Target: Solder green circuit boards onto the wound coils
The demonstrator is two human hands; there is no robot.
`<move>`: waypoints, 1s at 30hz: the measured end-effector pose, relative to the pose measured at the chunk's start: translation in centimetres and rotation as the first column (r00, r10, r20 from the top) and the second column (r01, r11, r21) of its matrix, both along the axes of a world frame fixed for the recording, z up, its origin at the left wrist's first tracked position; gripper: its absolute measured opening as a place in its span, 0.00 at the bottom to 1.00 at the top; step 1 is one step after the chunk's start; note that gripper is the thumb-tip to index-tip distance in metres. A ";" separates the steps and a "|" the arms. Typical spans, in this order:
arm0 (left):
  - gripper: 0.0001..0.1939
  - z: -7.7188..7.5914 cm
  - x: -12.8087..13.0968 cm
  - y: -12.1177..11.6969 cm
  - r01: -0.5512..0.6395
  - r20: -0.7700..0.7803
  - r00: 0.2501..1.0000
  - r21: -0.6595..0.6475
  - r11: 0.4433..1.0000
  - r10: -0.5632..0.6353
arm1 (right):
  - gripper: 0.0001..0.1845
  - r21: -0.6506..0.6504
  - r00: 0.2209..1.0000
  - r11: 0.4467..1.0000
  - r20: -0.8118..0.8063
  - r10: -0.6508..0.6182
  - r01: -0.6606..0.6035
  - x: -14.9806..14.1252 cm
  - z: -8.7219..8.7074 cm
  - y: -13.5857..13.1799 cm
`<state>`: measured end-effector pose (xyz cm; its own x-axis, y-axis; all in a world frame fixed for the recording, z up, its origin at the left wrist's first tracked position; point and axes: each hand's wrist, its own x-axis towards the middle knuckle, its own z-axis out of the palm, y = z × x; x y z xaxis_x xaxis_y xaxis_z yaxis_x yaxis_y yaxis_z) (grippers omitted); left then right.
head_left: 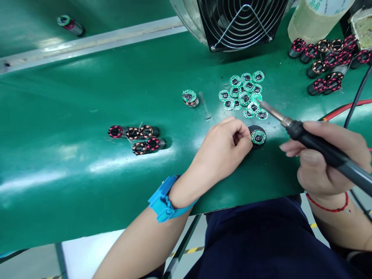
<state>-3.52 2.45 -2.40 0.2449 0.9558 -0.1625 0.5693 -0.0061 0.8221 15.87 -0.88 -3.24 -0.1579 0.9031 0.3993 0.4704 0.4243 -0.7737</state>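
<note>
My right hand (328,162) grips a soldering iron (322,147) by its black handle, the metal tip pointing up and left over a group of small round green circuit boards (244,98). My left hand (222,145), with a blue strap on its wrist, is closed in a pinch at the left edge of a black round holder (257,144). On that holder a round circuit board (258,136) lies with its face up. What the pinching fingers hold, if anything, is hidden. Left of the loose boards stands a wire-wound motor coil (190,99) topped by a green board.
A black fan (241,23) stands at the back. Several wound coils (331,58) cluster at the right, beside a pale tub (316,19); more coils (139,137) lie at the left. A red cable (345,109) crosses the right side. One coil (70,25) rests beyond the rail.
</note>
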 end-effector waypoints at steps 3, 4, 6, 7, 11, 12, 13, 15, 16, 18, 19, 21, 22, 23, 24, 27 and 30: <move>0.07 0.1 0.1 0.1 -0.004 0.005 1.000 -0.011 1.000 0.004 | 0.24 0.088 0.996 0.996 -0.084 0.025 -0.018 -1.0 -0.2 0.9; 0.07 0.1 0.1 0.1 -0.004 0.005 1.000 -0.012 1.000 0.004 | 0.25 0.062 0.998 0.997 -0.028 0.054 -0.052 -1.2 -0.3 1.1; 0.08 0.1 0.2 0.1 -0.003 0.004 1.000 -0.005 1.000 0.003 | 0.25 -0.013 0.982 0.993 0.147 0.121 -0.120 -1.4 -0.4 1.6; 0.08 0.0 0.2 0.1 -0.002 0.006 1.000 -0.001 1.000 0.002 | 0.26 -0.038 0.962 0.989 0.227 0.149 -0.144 -1.4 -0.5 1.7; 0.08 -0.3 0.1 0.0 0.003 0.029 1.000 0.016 1.000 -0.004 | 0.29 -0.045 0.928 0.988 0.338 0.155 -0.149 -1.8 -0.8 1.9; 0.08 -0.4 0.1 0.0 0.008 0.039 0.999 0.021 1.000 -0.009 | 0.29 -0.049 0.930 0.989 0.335 0.149 -0.141 -1.9 -0.9 1.8; 0.08 -0.5 0.0 0.0 0.015 0.052 0.999 0.029 0.999 -0.017 | 0.28 -0.051 0.934 0.989 0.328 0.145 -0.136 -2.0 -1.0 1.8; 0.08 -0.6 -0.1 0.1 0.043 0.082 0.996 0.045 0.998 -0.047 | 0.29 -0.062 0.942 0.989 0.302 0.143 -0.131 -2.0 -1.2 1.8; 0.08 -0.7 -0.2 0.2 0.060 0.099 0.993 0.055 0.997 -0.065 | 0.29 -0.069 0.946 0.989 0.289 0.144 -0.130 -2.0 -1.3 1.7; 0.09 -0.8 -0.5 0.3 0.096 0.129 0.986 0.081 0.992 -0.106 | 0.30 -0.071 0.952 0.989 0.271 0.145 -0.131 -1.9 -1.3 1.7; 0.09 -0.8 -0.6 0.4 0.112 0.141 0.982 0.098 0.989 -0.126 | 0.29 -0.066 0.952 0.989 0.268 0.147 -0.134 -1.9 -1.4 1.7; 0.08 -0.9 -0.9 0.5 0.140 0.163 0.973 0.138 0.980 -0.162 | 0.29 -0.037 0.952 0.989 0.270 0.147 -0.143 -1.7 -1.3 1.8; 0.07 -0.9 -1.0 0.4 0.159 0.170 0.968 0.155 0.975 -0.184 | 0.28 -0.013 0.952 0.989 0.269 0.147 -0.149 -1.7 -1.3 1.8; 0.08 -1.0 -1.0 0.4 0.183 0.170 0.962 0.171 0.968 -0.212 | 0.29 0.013 0.953 0.988 0.266 0.146 -0.155 -1.6 -1.3 1.8; 0.11 -1.1 -1.0 0.4 0.214 0.159 0.956 0.190 0.958 -0.245 | 0.29 0.038 0.954 0.987 0.262 0.143 -0.158 -1.6 -1.3 1.8; 0.18 -1.7 -0.5 0.2 0.295 0.062 0.945 0.255 0.921 -0.320 | 0.29 0.089 0.960 0.983 0.244 0.136 -0.162 -1.5 -1.5 1.7; 0.13 -2.4 0.1 0.3 0.283 -0.012 0.956 0.301 0.911 -0.293 | 0.27 0.111 0.969 0.982 0.213 0.127 -0.153 -1.4 -1.6 1.7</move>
